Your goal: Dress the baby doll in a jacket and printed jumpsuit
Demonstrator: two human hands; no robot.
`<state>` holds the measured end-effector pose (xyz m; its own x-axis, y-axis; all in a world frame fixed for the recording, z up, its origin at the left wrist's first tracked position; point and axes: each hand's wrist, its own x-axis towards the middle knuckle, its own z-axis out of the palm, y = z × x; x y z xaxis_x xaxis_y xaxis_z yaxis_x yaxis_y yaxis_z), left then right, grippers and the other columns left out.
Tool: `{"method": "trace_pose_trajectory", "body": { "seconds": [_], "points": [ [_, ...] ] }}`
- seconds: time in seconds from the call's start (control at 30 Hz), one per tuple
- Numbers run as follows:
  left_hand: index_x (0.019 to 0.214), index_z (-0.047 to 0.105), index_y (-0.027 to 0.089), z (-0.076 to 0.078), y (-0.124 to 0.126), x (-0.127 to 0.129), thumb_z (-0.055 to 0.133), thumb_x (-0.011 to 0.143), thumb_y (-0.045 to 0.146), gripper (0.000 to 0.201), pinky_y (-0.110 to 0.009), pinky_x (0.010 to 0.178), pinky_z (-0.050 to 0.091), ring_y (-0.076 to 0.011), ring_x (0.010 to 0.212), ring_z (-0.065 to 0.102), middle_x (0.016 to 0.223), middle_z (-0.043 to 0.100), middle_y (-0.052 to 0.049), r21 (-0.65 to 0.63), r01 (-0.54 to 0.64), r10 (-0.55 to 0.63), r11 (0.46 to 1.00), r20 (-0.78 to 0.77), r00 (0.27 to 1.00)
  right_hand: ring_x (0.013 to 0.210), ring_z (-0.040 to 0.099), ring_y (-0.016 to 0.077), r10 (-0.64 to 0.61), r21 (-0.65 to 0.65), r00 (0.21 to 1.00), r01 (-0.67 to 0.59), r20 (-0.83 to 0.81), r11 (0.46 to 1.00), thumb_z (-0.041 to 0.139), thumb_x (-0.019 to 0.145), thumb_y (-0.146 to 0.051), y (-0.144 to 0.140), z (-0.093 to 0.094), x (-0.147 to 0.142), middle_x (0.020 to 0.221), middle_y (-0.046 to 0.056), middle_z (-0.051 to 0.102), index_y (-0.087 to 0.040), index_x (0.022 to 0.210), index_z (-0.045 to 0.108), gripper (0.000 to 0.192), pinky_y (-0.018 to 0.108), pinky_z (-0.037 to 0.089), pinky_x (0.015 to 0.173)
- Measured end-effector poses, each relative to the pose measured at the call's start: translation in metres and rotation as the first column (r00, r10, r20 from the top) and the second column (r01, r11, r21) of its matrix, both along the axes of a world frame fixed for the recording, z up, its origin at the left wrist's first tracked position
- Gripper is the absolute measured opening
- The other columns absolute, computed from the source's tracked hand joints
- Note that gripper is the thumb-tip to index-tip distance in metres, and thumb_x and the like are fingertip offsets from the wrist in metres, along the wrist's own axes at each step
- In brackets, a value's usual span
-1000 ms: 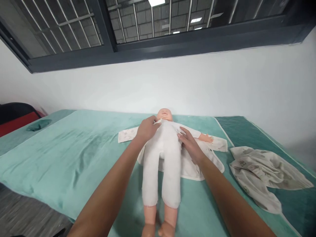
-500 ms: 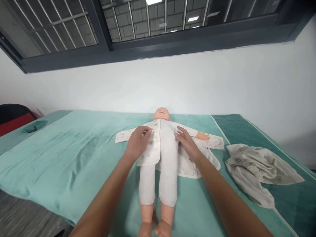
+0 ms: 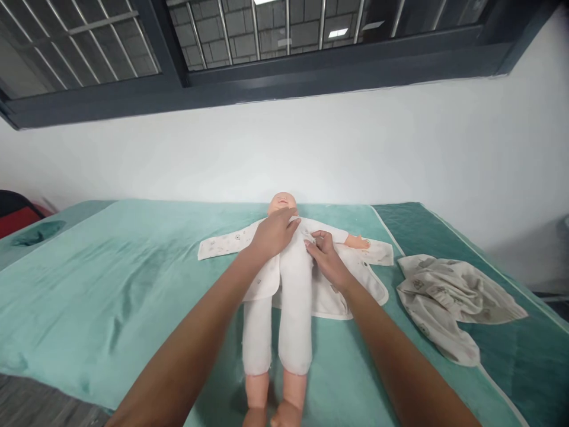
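A baby doll [image 3: 296,308] lies on its back with white cloth over its body and legs, its bare feet toward me. A white printed baby shirt [image 3: 229,243] is on its arms; the left-side front panel lies over the body, while the right-side panel [image 3: 331,299] is spread out beside it. My left hand [image 3: 276,232] rests over the upper chest just below the doll's head, fingers stretched out and thumb apart. At the doll's right-side flank, my right hand [image 3: 326,255] has curled fingers, with thumb and forefinger around the shirt near the chest.
A crumpled printed baby garment [image 3: 453,296] lies to the right. Beneath everything is a green padded cover [image 3: 146,261] with a hole at its far left. A white wall [image 3: 186,154] and a barred window stand behind. A black and red object [image 3: 18,213] shows at the left edge.
My left hand has moved up and right from the shirt's front panel to the upper chest. My right hand's fingers have curled in by the shirt. The view has shifted slightly.
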<state>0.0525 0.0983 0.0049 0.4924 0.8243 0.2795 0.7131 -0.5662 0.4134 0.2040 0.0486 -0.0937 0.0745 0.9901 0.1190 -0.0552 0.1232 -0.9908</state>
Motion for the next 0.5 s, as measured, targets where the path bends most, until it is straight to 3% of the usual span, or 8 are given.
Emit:
{"method": "trace_pose_trajectory", "body": {
  "seconds": [0.1, 0.2, 0.3, 0.4, 0.5],
  "points": [
    [0.129, 0.056, 0.019, 0.014, 0.009, 0.031, 0.04, 0.094, 0.037, 0.042, -0.036, 0.105, 0.042, -0.024, 0.13, 0.051, 0.139, 0.058, -0.007, -0.066, 0.069, -0.069, 0.995, -0.001, 0.998, 0.08, 0.052, 0.0161, -0.049, 0.006, 0.999, 0.049, -0.009, 0.999, 0.063, 0.08, -0.053, 0.002, -0.003, -0.003, 0.084, -0.004, 0.049, -0.028, 0.104, 0.037, 0.044, 0.031, 0.045, 0.076],
    [0.128, 0.057, 0.02, 0.024, 0.017, 0.068, 0.047, 0.09, 0.041, 0.045, -0.031, 0.097, 0.047, -0.0228, 0.121, 0.058, 0.139, 0.058, -0.005, -0.263, 0.253, -0.257, 0.931, 0.019, 0.966, 0.088, 0.053, 0.0173, -0.064, 0.041, 0.997, 0.066, -0.044, 0.997, 0.063, 0.079, -0.05, 0.002, -0.001, -0.008, 0.092, -0.002, 0.05, -0.027, 0.099, 0.036, 0.04, 0.031, 0.046, 0.08],
    [0.133, 0.052, 0.024, 0.026, 0.022, 0.101, 0.06, 0.08, 0.036, 0.055, -0.037, 0.081, 0.052, -0.0264, 0.096, 0.068, 0.136, 0.059, -0.009, -0.366, 0.263, -0.346, 0.893, -0.181, 0.921, 0.104, 0.051, 0.0188, -0.022, 0.108, 0.999, 0.025, -0.034, 0.994, 0.061, 0.08, -0.044, -0.001, 0.007, -0.01, 0.108, 0.001, 0.05, -0.028, 0.104, 0.038, 0.037, 0.032, 0.045, 0.089],
    [0.117, 0.061, 0.024, 0.018, 0.028, 0.119, 0.067, 0.073, 0.023, 0.045, -0.04, 0.071, 0.049, -0.0287, 0.078, 0.069, 0.106, 0.071, -0.011, -0.351, 0.207, -0.355, 0.913, -0.434, 0.828, 0.118, 0.047, 0.0211, 0.028, 0.11, 1.0, -0.029, 0.011, 0.993, 0.058, 0.081, -0.04, -0.007, 0.014, -0.009, 0.12, 0.004, 0.05, -0.028, 0.114, 0.042, 0.039, 0.035, 0.04, 0.099],
    [0.093, 0.063, 0.021, 0.007, 0.036, 0.119, 0.062, 0.072, 0.015, 0.021, -0.038, 0.07, 0.047, -0.0279, 0.074, 0.067, 0.084, 0.071, -0.009, -0.266, 0.191, -0.305, 0.945, -0.504, 0.808, 0.11, 0.05, 0.021, 0.116, 0.092, 0.991, -0.122, 0.062, 0.988, 0.056, 0.084, -0.041, -0.012, 0.019, -0.001, 0.112, 0.003, 0.055, -0.026, 0.106, 0.05, 0.028, 0.036, 0.041, 0.099]
  ]
}}
